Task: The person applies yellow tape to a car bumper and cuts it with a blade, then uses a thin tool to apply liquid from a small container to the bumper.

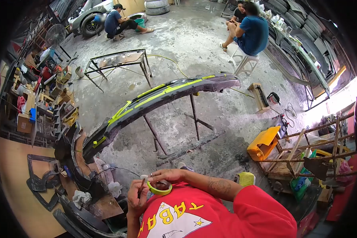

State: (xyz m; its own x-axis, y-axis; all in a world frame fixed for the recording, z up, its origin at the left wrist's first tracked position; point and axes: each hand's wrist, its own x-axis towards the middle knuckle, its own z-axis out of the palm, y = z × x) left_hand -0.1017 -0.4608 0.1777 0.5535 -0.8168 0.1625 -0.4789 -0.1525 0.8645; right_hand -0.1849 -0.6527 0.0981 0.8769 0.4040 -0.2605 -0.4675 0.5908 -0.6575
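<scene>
Close to my red shirt, both hands meet around a roll of yellow-green masking tape (pixel 161 192). My right hand (pixel 167 174) reaches in from the right, its fingers bent over the top of the roll. My left hand (pixel 136 196) is at the roll's left side, fingers closed on a thin brown piece (pixel 142 187) whose kind I cannot make out. A small whitish bit shows between the hands. Beyond them a long dark car bumper (pixel 168 92) rests on a metal stand (pixel 194 115), with strips of the same yellow-green tape along it.
A low metal frame table (pixel 119 59) stands farther back. To the right are an orange casing (pixel 263 143) and a rusty rack (pixel 317 139). Cluttered shelves (pixel 31 103) line the left. One person (pixel 117 23) squats at the back left; two others (pixel 250 31) sit at the back right.
</scene>
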